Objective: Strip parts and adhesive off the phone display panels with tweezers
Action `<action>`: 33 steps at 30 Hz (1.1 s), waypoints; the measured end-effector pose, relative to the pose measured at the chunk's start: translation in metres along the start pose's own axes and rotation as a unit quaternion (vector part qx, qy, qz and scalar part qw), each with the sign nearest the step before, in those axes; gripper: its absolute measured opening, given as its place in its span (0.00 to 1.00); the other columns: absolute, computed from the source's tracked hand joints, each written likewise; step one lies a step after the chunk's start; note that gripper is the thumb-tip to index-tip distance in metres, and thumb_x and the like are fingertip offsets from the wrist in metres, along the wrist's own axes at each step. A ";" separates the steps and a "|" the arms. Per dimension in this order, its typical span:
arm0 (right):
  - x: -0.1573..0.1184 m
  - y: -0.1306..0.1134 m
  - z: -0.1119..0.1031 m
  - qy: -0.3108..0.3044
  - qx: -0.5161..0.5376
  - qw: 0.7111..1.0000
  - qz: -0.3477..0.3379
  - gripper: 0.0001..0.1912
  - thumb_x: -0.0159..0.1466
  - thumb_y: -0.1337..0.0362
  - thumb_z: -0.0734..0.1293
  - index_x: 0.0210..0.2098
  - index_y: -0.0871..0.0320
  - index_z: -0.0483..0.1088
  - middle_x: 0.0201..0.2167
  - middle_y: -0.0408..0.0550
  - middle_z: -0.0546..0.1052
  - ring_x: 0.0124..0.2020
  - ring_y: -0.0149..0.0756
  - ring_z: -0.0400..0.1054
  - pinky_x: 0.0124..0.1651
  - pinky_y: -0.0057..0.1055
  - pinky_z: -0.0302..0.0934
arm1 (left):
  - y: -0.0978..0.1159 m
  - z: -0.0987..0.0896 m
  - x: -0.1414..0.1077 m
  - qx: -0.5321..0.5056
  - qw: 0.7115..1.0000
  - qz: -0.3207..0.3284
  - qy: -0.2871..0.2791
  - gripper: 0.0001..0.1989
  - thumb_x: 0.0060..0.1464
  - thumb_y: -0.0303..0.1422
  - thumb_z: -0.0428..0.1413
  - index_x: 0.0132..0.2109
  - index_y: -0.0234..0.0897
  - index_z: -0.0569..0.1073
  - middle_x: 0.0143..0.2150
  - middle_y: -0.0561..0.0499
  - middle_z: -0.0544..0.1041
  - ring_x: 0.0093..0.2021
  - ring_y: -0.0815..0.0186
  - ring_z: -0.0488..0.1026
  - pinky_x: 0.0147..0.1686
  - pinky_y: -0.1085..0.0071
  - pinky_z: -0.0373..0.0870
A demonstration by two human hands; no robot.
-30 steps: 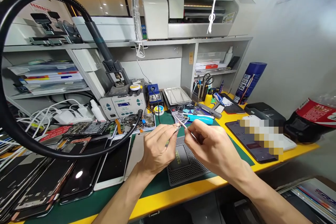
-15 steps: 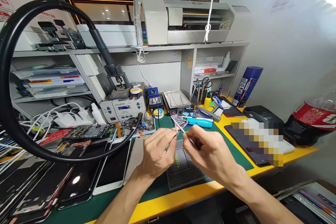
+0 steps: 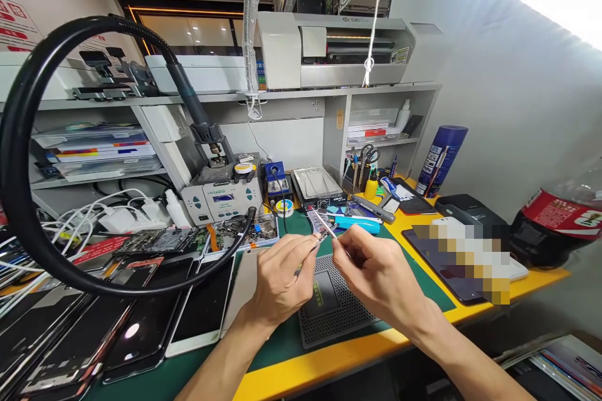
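My left hand (image 3: 286,272) is closed in a pinch on a small metallic part (image 3: 323,236), too small to name. Between the thumb and fingers of my right hand (image 3: 371,266) is a thin pale stick-like tool (image 3: 325,224), slanting up to the left. Its shaft passes close to the small part; I cannot tell whether they touch. Both hands are raised over a grey perforated mat (image 3: 324,326), which lies on a green work mat (image 3: 282,351).
Several phones and screens (image 3: 202,307) lie on the left, under a looping black hose (image 3: 14,156). A parts tray (image 3: 268,239), a hot air station (image 3: 226,194) and a turquoise tool (image 3: 360,223) lie beyond. At right are a dark phone (image 3: 437,269) and a cola bottle (image 3: 555,219).
The camera view has tipped slightly upward, so the background sits lower. My right hand has shifted a little to the right, and the gap between the hands looks slightly wider.
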State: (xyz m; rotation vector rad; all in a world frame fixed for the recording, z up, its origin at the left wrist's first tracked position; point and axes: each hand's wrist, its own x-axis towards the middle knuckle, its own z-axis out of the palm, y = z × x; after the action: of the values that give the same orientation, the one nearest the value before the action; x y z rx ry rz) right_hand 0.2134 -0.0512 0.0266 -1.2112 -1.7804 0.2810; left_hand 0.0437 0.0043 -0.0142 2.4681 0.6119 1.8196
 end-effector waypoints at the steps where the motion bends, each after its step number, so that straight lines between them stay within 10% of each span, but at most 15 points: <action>1: 0.000 0.001 -0.001 -0.004 0.008 1.000 0.009 0.13 0.68 0.64 0.64 0.28 0.53 0.58 0.20 0.36 0.60 0.21 0.30 0.46 0.25 0.30 0.45 | 0.001 0.000 0.000 -0.004 1.000 -0.018 0.000 0.13 0.55 0.19 0.58 0.45 0.38 0.76 0.39 0.47 0.84 0.38 0.63 0.80 0.41 0.67 0.77; 7: 0.004 0.011 -0.024 -0.022 0.100 0.990 0.093 0.13 0.72 0.54 0.60 0.35 0.54 0.63 0.24 0.38 0.67 0.23 0.30 0.60 0.26 0.28 0.55 | 0.003 -0.007 0.004 -0.057 0.976 -0.211 0.014 0.02 0.60 0.29 0.58 0.41 0.37 0.75 0.33 0.51 0.80 0.31 0.68 0.76 0.32 0.74 0.75; 12: 0.027 0.026 -0.043 -0.062 0.166 0.974 0.138 0.15 0.69 0.50 0.64 0.38 0.55 0.66 0.26 0.37 0.64 0.23 0.28 0.55 0.25 0.26 0.52 | 0.003 -0.013 0.011 -0.172 0.928 -0.329 0.004 0.15 0.62 0.37 0.58 0.53 0.36 0.70 0.21 0.61 0.65 0.18 0.74 0.60 0.17 0.78 0.56; 19: 0.052 0.039 -0.018 -0.172 0.273 0.928 0.187 0.23 0.56 0.46 0.75 0.28 0.58 0.67 0.17 0.32 0.56 0.18 0.23 0.42 0.20 0.26 0.37 | 0.006 -0.013 0.016 -0.259 0.886 -0.384 0.002 0.17 0.60 0.38 0.59 0.52 0.35 0.75 0.20 0.61 0.62 0.20 0.75 0.53 0.20 0.77 0.52; 33: 0.050 0.054 0.013 -0.160 0.354 0.881 0.271 0.25 0.53 0.51 0.77 0.19 0.55 0.59 0.13 0.31 0.53 0.15 0.21 0.41 0.20 0.28 0.33 | -0.015 -0.015 0.013 -0.317 0.828 -0.461 -0.041 0.14 0.52 0.35 0.64 0.45 0.33 0.77 0.23 0.55 0.74 0.22 0.72 0.68 0.23 0.76 0.64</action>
State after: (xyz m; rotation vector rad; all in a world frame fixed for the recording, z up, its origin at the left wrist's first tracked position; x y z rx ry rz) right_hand 0.2319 0.0199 0.0142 -1.1127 -1.3404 1.3995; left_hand 0.0283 0.0190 -0.0004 1.3952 0.8137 1.2104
